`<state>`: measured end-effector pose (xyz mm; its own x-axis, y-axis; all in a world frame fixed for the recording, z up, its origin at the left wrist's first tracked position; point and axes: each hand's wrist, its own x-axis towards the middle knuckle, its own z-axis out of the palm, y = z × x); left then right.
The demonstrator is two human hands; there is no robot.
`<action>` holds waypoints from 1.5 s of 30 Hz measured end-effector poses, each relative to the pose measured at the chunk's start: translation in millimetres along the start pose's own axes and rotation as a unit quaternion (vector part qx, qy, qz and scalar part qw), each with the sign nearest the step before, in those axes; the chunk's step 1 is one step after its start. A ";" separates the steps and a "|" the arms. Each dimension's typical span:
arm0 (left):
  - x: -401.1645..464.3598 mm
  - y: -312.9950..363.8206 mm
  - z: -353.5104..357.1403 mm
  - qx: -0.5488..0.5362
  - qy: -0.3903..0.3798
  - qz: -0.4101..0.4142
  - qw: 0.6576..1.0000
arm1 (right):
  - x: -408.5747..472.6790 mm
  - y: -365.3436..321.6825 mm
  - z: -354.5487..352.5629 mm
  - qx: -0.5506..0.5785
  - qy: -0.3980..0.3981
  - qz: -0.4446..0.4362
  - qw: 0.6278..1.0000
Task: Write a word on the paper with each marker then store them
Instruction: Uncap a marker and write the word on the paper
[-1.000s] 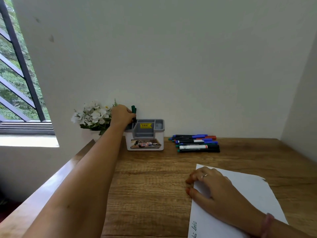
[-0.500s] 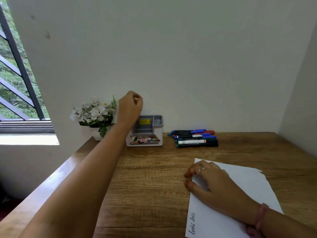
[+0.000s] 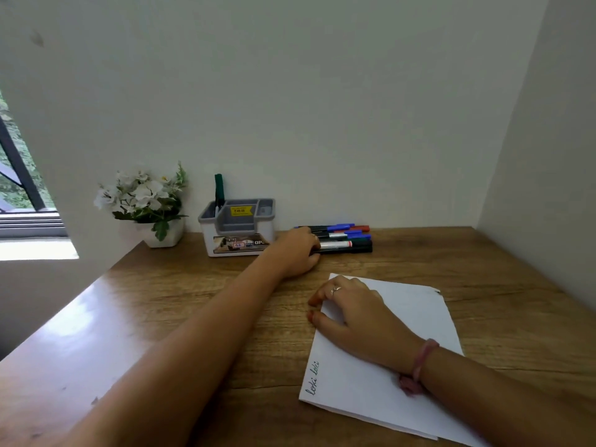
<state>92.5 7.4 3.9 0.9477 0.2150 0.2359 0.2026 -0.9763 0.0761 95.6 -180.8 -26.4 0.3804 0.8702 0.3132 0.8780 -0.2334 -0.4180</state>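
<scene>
A white sheet of paper (image 3: pixel 409 314) lies on the wooden desk (image 3: pixel 193 301), with a green handwritten word (image 3: pixel 314 379) near its left edge. My right hand (image 3: pixel 351 311) lies flat on the paper's upper left part, fingers spread. Several markers (image 3: pixel 350 240) with blue, red, green and black caps lie in a row by the back wall. My left hand (image 3: pixel 298 253) covers their left ends with curled fingers; whether it grips one is hidden. A green marker (image 3: pixel 219 188) stands upright in the left slot of the white and grey organiser (image 3: pixel 237 245).
A small white pot of white flowers (image 3: pixel 145 201) stands left of the organiser at the desk's back corner. A window (image 3: pixel 19 195) is at the far left. Walls close the desk at the back and on the right (image 3: pixel 541 188).
My left hand let go of the green marker in the organiser, rose, then swung right and down onto the row of markers. My right hand stayed on the paper.
</scene>
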 end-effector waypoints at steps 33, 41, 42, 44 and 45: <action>-81.3 41.0 -76.8 -0.388 0.045 0.071 0.918 | 14.5 5.0 -56.5 0.169 0.119 0.023 0.978; -74.6 58.5 -43.5 -0.227 -0.071 0.072 0.969 | 11.7 10.7 -66.5 0.502 -0.009 0.136 0.854; -73.9 59.8 -40.0 -0.223 -0.060 0.071 0.970 | 11.4 11.6 -67.2 0.509 -0.011 0.135 0.850; -75.3 61.2 -33.9 -0.215 -0.032 0.072 0.973 | 11.0 12.3 -69.3 0.504 -0.026 0.122 0.855; -76.0 60.8 -32.1 -0.216 -0.016 0.074 0.973 | 10.9 13.1 -70.1 0.497 -0.038 0.114 0.859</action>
<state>24.9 -67.5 21.7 0.9671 0.0652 0.2459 -0.0532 -0.8933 0.4463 131.5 -204.8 31.3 0.4563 0.8857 0.0854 0.0869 0.0512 -0.9949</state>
